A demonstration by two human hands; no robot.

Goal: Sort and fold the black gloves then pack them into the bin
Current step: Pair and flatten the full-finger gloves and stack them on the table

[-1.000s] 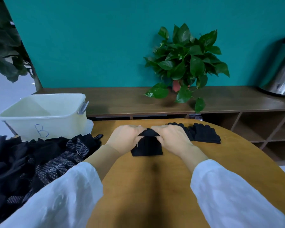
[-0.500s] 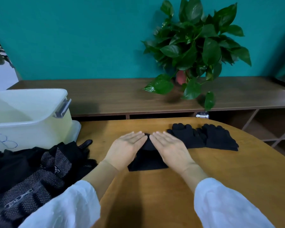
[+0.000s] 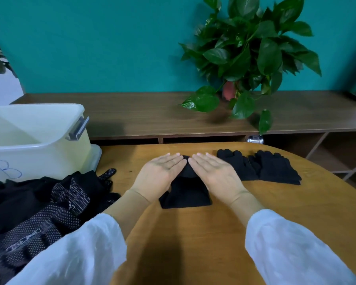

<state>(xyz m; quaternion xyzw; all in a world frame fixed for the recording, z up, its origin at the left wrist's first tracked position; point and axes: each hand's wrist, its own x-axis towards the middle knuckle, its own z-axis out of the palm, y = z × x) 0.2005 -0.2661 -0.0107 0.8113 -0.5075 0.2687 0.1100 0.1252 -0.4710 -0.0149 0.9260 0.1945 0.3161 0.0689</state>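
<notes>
A folded black glove [image 3: 185,194] lies on the round wooden table [image 3: 255,202] in front of me. My left hand [image 3: 160,175] and my right hand [image 3: 216,174] press flat on its far part, fingers straight, fingertips almost meeting. To the right lie two more black gloves [image 3: 261,168] laid flat, fingers pointing away. A heap of unsorted black gloves [image 3: 39,206], some with dotted palms, fills the left edge of the table. The pale plastic bin [image 3: 35,138] marked "B" stands behind that heap; what I see of its inside is bare.
A long wooden sideboard [image 3: 142,116] runs behind the table against a teal wall. A leafy potted plant [image 3: 249,56] stands on it at the right. Open shelf cubbies [image 3: 341,153] show at the far right.
My hands went from pinching and folding the glove's top to lying flat on it. The view has shifted closer and to the right.
</notes>
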